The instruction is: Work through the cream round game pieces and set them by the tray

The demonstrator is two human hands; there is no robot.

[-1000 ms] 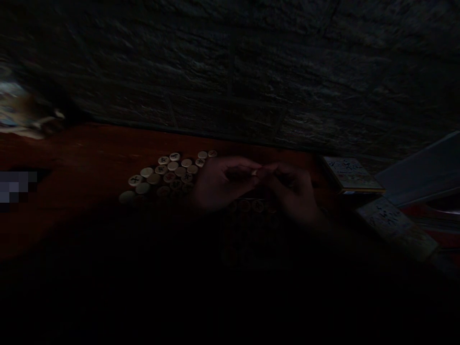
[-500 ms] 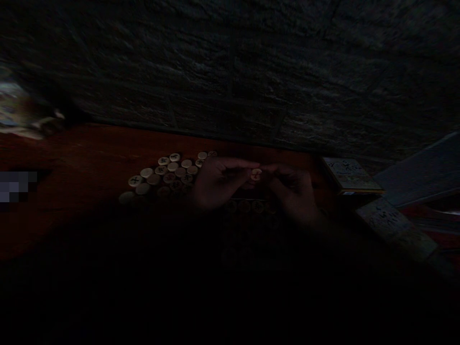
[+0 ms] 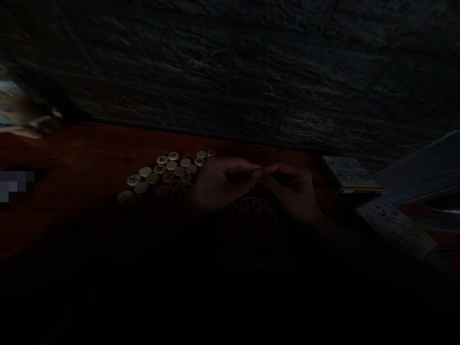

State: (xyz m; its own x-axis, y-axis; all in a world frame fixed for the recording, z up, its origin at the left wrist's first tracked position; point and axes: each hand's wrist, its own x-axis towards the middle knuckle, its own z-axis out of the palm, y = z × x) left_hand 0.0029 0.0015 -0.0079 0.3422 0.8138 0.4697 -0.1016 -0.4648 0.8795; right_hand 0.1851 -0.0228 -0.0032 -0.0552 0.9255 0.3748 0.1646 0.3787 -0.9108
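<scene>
In dim light, my left hand (image 3: 217,184) and my right hand (image 3: 294,191) meet over the table, thumb and finger of each pinched together. Half a second ago a round xiangqi piece showed between their fingertips; now the fingers cover it. Left of my left hand lies a loose cluster of pale wooden xiangqi pieces (image 3: 171,166), some with characters facing up and some blank. Below the hands, more pieces stand in neat rows (image 3: 257,205), mostly lost in shadow.
The reddish-brown wooden table (image 3: 93,148) runs up to a dark stone-block wall (image 3: 223,67). On the right sit a printed box (image 3: 347,172) and a similar printed panel (image 3: 395,225) in front of it. A blurred pale object (image 3: 21,115) stands at far left.
My fingertips have closed together over the xiangqi piece, which has gone from sight. Both hands stay in nearly the same place. The loose pieces keep their arrangement.
</scene>
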